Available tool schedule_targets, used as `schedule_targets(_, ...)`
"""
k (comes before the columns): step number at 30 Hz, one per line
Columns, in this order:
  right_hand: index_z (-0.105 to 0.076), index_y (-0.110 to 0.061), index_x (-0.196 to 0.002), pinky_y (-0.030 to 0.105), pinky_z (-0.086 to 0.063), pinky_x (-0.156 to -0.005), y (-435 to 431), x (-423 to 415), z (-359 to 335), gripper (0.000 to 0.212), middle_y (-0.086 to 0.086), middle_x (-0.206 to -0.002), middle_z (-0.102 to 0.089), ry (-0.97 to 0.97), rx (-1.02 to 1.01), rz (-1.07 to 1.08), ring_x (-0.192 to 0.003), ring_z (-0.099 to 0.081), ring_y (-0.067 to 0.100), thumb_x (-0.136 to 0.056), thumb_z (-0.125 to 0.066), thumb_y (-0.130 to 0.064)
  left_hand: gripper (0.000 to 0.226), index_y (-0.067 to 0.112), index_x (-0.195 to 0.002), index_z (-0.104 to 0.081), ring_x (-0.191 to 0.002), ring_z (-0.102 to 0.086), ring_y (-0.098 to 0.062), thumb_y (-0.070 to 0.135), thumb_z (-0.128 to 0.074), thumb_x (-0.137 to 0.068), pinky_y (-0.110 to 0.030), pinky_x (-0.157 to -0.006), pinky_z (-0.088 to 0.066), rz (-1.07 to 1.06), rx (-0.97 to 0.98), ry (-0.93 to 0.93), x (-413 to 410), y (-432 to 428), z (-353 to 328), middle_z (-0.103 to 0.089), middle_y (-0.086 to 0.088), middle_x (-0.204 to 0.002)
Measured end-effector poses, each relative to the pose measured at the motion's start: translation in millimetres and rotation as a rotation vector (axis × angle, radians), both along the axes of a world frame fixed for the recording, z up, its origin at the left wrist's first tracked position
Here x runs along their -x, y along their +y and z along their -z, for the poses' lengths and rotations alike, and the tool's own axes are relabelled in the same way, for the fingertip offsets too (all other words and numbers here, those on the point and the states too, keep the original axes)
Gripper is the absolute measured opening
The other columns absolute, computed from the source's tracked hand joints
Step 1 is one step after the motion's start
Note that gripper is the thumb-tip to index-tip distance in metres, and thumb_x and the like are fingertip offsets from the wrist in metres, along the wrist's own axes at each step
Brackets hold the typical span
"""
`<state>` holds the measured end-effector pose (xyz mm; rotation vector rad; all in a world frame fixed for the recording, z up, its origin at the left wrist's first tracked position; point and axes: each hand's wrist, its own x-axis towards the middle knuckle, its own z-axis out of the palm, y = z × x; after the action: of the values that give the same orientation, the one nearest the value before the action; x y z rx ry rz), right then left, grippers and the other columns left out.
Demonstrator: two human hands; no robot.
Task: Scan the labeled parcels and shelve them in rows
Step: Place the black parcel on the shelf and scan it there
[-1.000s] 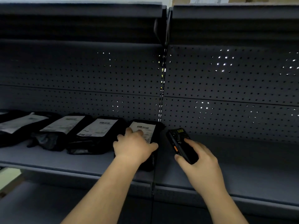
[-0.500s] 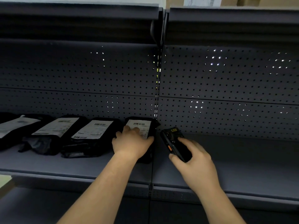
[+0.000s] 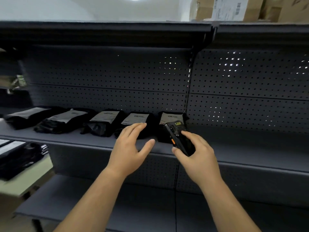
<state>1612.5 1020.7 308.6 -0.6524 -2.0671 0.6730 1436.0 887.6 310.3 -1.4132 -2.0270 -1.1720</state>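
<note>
While the left hand (image 3: 132,148) is hovering low in the middle of the frame with its fingers spread loose and grasping nothing, the right hand (image 3: 199,158) just beside it is curling its fingers and thumb round a black handheld scanner with an orange side button (image 3: 179,138). The scanner is tilting up in front of the rightmost black plastic parcel with a white label (image 3: 170,118). That parcel is lying at the right end of a row of five such parcels (image 3: 103,121) running from the left edge to the centre along the dark grey metal shelf (image 3: 250,148), against the perforated grey back panel (image 3: 117,72). The left fingertips are overlapping the fourth parcel (image 3: 137,118), though contact cannot be told. At the lower left, more black labelled bags (image 3: 16,156) are sitting on a pale worktop (image 3: 25,183). Brown cardboard boxes (image 3: 250,7) are resting at the upper right.
</note>
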Motion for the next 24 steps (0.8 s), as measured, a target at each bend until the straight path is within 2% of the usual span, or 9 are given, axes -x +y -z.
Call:
schedule_targets(3,-0.056,-0.039,-0.131,0.022,-0.041,-0.092,-67,30,6,0.052,-0.026,-0.119,-0.051,0.000,-0.006,-0.029,-0.110,-0.047,-0.003,-0.081,-0.072,-0.045,0.065,0.027,-0.143,-0.046,-0.131,-0.027,0.010,0.064,-0.043,-0.089,-0.015,-0.109,-0.022,-0.015,-0.020,0.000,27,-73,11,-0.039,0.022,-0.138)
schedule_targets(8,-0.057,-0.038,-0.130,0.022,-0.039,-0.092,-187,104,23,0.052,-0.021,-0.122,-0.053,-0.040,0.025,-0.102,-0.114,-0.049,0.001,-0.081,-0.072,-0.046,0.056,0.018,-0.132,-0.058,-0.128,-0.046,-0.010,0.055,-0.050,-0.091,-0.028,-0.109,-0.035,-0.098,-0.035,-0.011,90,-208,29,-0.054,0.007,-0.133)
schedule_targets(10,-0.056,-0.038,-0.132,0.022,-0.039,-0.094,-231,134,29,0.053,-0.021,-0.126,-0.053,-0.062,0.037,-0.150,-0.117,-0.047,0.001,-0.081,-0.071,-0.047,0.054,0.016,-0.130,-0.059,-0.126,-0.048,-0.013,0.052,-0.052,-0.091,-0.029,-0.109,-0.036,-0.136,-0.026,-0.038,113,-257,36,-0.055,0.005,-0.132)
schedule_targets(12,-0.055,-0.039,-0.133,0.022,-0.038,-0.094,-269,167,34,0.054,-0.022,-0.128,-0.051,-0.074,0.055,-0.193,-0.118,-0.046,0.000,-0.081,-0.070,-0.048,0.054,0.016,-0.130,-0.059,-0.127,-0.047,-0.012,0.052,-0.052,-0.090,-0.023,-0.110,-0.032,-0.180,-0.007,-0.048,139,-300,43,-0.055,0.004,-0.133)
schedule_targets(15,-0.055,-0.039,-0.132,0.025,-0.042,-0.095,-320,223,42,0.055,-0.022,-0.126,-0.052,-0.098,0.064,-0.286,-0.117,-0.048,0.001,-0.080,-0.071,-0.048,0.055,0.018,-0.131,-0.058,-0.127,-0.041,-0.003,0.053,-0.052,-0.090,-0.007,-0.108,-0.020,-0.285,0.007,-0.083,182,-361,57,-0.053,0.007,-0.135)
schedule_targets(17,-0.056,-0.038,-0.131,0.028,-0.044,-0.097,-349,265,49,0.054,-0.021,-0.123,-0.053,-0.108,0.065,-0.361,-0.114,-0.050,0.002,-0.080,-0.071,-0.047,0.056,0.020,-0.132,-0.058,-0.127,-0.041,-0.002,0.055,-0.051,-0.089,-0.007,-0.107,-0.020,-0.365,-0.007,-0.133,212,-399,68,-0.051,0.011,-0.134)
schedule_targets(21,-0.057,-0.037,-0.130,0.023,-0.042,-0.094,-402,351,61,0.053,-0.019,-0.121,-0.053,-0.122,0.077,-0.513,-0.111,-0.049,0.001,-0.080,-0.073,-0.041,0.059,0.022,-0.131,-0.058,-0.126,-0.038,0.001,0.060,-0.048,-0.088,-0.005,-0.106,-0.017,-0.514,0.006,-0.171,272,-466,87,-0.050,0.012,-0.135)
schedule_targets(24,-0.058,-0.038,-0.129,0.027,-0.044,-0.095,-444,423,64,0.053,-0.019,-0.122,-0.054,-0.121,0.081,-0.634,-0.113,-0.051,0.004,-0.079,-0.074,-0.043,0.059,0.022,-0.131,-0.058,-0.128,-0.042,-0.007,0.060,-0.047,-0.087,-0.023,-0.111,-0.030,-0.628,0.029,-0.183,314,-518,85,-0.053,0.009,-0.134)
